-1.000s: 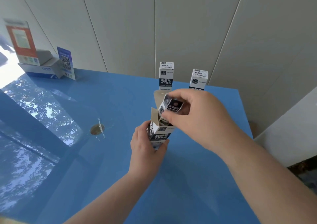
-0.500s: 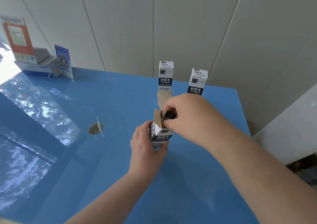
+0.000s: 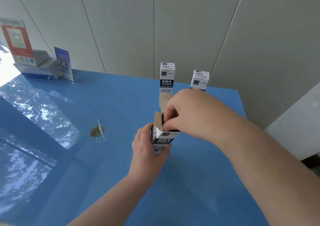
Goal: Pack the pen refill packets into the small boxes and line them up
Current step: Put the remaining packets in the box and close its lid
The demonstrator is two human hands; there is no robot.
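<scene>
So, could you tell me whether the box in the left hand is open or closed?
Open: the small box has its top flaps standing up.

Two boxes (image 3: 167, 77) upright behind held box (image 3: 162, 137) — table's (image 3: 121, 96) rear.

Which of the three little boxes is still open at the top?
The box in the left hand, nearest the camera. Its flaps stand up, and the right hand is at its mouth. The two boxes by the wall are closed.

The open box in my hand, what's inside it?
A dark packet top shows in the box mouth, under the right hand fingertips. The rest is hidden by the box walls and the left hand.
</scene>
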